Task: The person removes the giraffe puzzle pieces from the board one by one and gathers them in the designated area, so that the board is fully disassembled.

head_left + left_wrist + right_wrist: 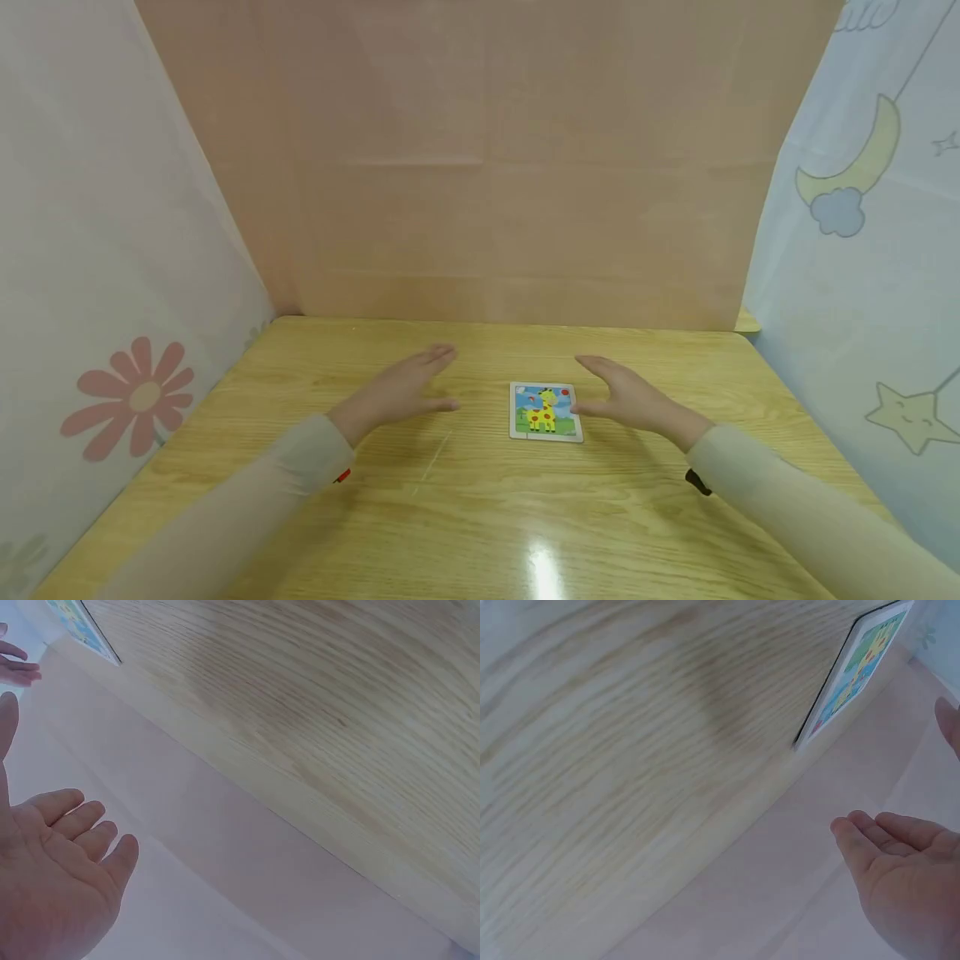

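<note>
In the head view a small giraffe puzzle (546, 411) lies flat on the wooden table (480, 517), roughly at the middle of the tabletop and a little nearer the far pink backdrop (480, 167) than the person. The right hand (626, 396) hovers just right of the puzzle, fingers straight and spread, thumb pointing toward the puzzle's right edge and very close to it; whether the thumb touches cannot be told, and the hand grips nothing. The left hand (401, 387) is held left of the puzzle, well apart from it, palm turned inward, fingers extended and relaxed, holding nothing. Both forearms wear pale sleeves (247, 508). A curtain with a red flower (135, 400) hangs far left of the puzzle, and one with a moon and star (862, 167) far right. In the left wrist view the left hand (56, 885) shows an empty flat palm with fingers loosely straight; a corner of the puzzle (79, 626) appears far off at the top left, with the right hand's fingertips (19, 667) just beside it. In the right wrist view the right hand (907, 877) is likewise flat and empty, and the puzzle (855, 671) lies on the wood grain beyond its fingertips, not touched.
</note>
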A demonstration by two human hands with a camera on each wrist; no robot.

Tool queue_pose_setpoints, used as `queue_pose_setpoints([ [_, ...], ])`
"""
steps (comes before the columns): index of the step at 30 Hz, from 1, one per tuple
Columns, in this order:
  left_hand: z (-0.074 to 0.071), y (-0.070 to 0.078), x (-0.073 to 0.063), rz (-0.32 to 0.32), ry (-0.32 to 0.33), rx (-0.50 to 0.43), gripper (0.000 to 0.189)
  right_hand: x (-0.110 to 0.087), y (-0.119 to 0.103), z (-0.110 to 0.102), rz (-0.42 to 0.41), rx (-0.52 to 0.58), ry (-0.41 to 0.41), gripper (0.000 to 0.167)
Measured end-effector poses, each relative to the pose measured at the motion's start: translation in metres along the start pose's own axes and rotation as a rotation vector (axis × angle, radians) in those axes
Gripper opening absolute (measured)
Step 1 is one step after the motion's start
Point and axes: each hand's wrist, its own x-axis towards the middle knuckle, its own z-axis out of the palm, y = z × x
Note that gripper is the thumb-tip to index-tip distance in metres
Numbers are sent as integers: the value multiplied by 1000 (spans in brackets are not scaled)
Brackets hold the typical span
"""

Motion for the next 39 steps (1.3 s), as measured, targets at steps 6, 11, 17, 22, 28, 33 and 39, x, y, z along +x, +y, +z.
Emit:
queue_pose_setpoints([
  [6, 5, 8, 9, -23, -36, -49, 87, 6, -2, 6, 9, 87, -10, 84],
  [11, 12, 15, 19, -51, -44, -121, 85, 13, 0, 12, 28, 165, -9, 81],
  [17, 24, 27, 34, -83, -44, -201, 81, 20, -1, 23, 76, 255, -35, 77],
  [22, 35, 37, 46, -103, -68, -254, 79, 26, -4, 30, 131, 268, -77, 73],
  [28, 47, 47, 60, -113, -76, -297, 69, 32, -5, 36, 207, 249, -104, 68],
  [33, 57, 51, 73, -140, -78, -334, 61, 36, -4, 41, 285, 250, -138, 73],
  [39, 63, 57, 88, -157, -96, -310, 56, 35, -5, 41, 276, 213, -140, 80],
])
